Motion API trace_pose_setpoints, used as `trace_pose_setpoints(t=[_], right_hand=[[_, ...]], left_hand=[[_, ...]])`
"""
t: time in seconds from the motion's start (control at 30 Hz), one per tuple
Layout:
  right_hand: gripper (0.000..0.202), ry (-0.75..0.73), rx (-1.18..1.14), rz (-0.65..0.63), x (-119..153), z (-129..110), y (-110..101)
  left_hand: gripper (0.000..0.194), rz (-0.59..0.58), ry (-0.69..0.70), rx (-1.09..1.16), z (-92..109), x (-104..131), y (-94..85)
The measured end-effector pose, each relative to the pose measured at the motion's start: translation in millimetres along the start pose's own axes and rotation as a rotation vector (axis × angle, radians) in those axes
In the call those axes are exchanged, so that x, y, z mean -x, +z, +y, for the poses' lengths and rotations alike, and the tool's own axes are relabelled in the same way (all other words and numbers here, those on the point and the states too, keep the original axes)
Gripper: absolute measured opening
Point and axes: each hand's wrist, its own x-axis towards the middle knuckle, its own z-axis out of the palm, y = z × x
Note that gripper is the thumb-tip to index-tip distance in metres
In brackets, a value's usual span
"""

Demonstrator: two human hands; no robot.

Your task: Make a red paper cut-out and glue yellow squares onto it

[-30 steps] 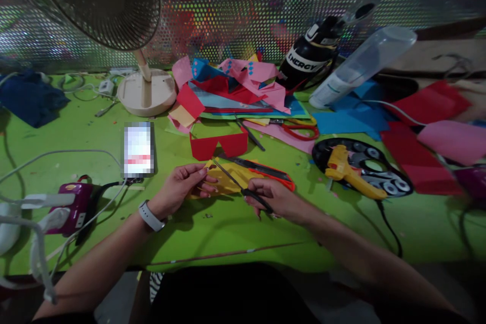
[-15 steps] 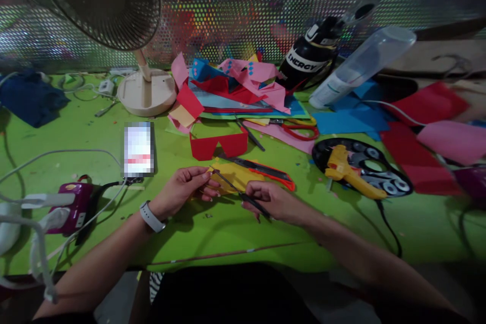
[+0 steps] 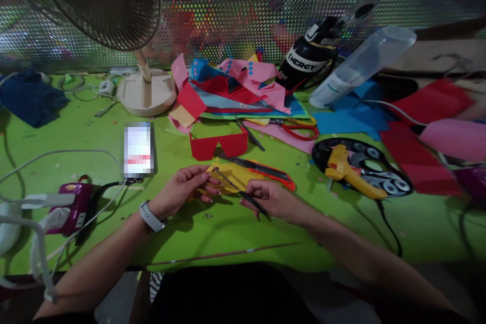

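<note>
My left hand (image 3: 190, 182) pinches a small piece of yellow paper (image 3: 211, 168) between thumb and fingers. My right hand (image 3: 269, 198) is closed around a slim tool with a black handle and a thin metal shaft (image 3: 227, 178). Its tip points up and left, right by the yellow paper; whether it touches cannot be made out. Beneath the hands lies a larger yellow sheet (image 3: 243, 177), partly hidden. An orange utility knife (image 3: 271, 171) rests across its upper edge. Just beyond stands a red paper glasses shape (image 3: 205, 148).
At the back are a fan (image 3: 146, 93), a pile of coloured paper (image 3: 235, 86), a black bottle (image 3: 311, 53) and a clear bottle (image 3: 364, 68). To the right, a yellow glue gun (image 3: 351, 172) lies on a black palette. A phone (image 3: 137, 149) and purple power strip (image 3: 72, 207) are left.
The tool's tip has shifted very slightly at the yellow paper, and the fingers of both hands have moved a little. Everything else looks the same.
</note>
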Motion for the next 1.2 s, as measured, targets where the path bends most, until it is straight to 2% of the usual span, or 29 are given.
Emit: trace_pose_setpoints(t=[0.23, 0.43, 0.87, 1.2], right_hand=[[0.055, 0.018, -0.003, 0.028, -0.3, -1.9, -1.4], [0.053, 0.034, 0.025, -0.003, 3.4, -5.7, -3.0], [0.056, 0.02, 0.118, -0.033, 3.8, -3.3, -1.0], [0.056, 0.024, 0.072, -0.025, 3.8, -3.4, -0.3]], left_hand=[[0.023, 0.017, -0.003, -0.013, 3.3, 1.4, 2.2], [0.029, 0.023, 0.023, -0.046, 7.1, 2.6, 4.8], [0.032, -0.077, 0.014, -0.103, 2.8, 2.6, 2.4], [0.028, -0.066, 0.006, -0.057, 1.1, 0.3, 0.7]])
